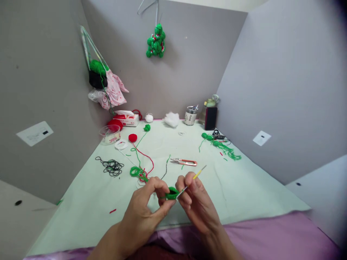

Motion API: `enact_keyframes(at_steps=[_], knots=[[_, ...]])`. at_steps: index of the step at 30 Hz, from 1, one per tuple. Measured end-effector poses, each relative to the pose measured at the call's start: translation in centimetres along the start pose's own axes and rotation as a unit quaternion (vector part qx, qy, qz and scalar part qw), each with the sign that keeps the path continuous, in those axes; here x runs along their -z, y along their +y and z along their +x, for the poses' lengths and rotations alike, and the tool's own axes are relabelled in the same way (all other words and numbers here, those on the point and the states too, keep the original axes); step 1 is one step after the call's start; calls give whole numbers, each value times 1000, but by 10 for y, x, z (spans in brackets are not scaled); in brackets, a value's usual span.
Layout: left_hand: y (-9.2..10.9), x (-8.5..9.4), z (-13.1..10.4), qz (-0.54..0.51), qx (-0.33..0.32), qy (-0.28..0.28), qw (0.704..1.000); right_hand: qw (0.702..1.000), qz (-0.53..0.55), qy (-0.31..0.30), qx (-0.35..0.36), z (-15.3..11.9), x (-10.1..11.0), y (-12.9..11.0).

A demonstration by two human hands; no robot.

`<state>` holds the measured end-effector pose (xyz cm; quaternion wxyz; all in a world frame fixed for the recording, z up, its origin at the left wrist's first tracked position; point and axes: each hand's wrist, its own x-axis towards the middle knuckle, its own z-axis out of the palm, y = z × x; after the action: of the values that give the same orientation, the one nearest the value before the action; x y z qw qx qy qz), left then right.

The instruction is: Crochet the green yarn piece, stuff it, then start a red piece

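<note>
Between thumb and fingers, my left hand [146,202] pinches a small green crochet piece [171,195] with a dark hollow in its middle. My right hand [196,198] grips a crochet hook [199,172] with a yellow handle. The hook's metal end touches the right edge of the green piece. Just beyond my left hand lies a tangle of green yarn [135,172] with red and white strands in it. Orange-handled thread snips [184,162] rest on the table past my right hand.
Black cord [110,167] lies coiled at left, near a clear plastic tub [110,135] and a red yarn ball [132,138]. White stuffing [171,119], a pen tin [191,116] and a phone [210,118] stand at the back. Green yarn pieces [226,148] lie at right.
</note>
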<state>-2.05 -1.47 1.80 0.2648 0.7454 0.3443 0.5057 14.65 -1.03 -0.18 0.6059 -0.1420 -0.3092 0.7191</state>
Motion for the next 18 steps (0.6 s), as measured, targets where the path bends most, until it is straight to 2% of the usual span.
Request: enact_keyframes(at_steps=[5, 10, 13, 18], knots=[[-3, 1, -3, 18, -11, 9, 1000, 1000, 4, 10, -4, -1, 5, 3], [-8, 0, -2, 11, -46, -51, 998, 999, -6, 35, -13, -2, 7, 5], [-7, 0, 2, 0, 23, -76, 997, 998, -32, 60, -7, -1, 5, 5], [-6, -2, 3, -143, 171, -96, 970, 986, -146, 74, 44, 2, 2, 6]])
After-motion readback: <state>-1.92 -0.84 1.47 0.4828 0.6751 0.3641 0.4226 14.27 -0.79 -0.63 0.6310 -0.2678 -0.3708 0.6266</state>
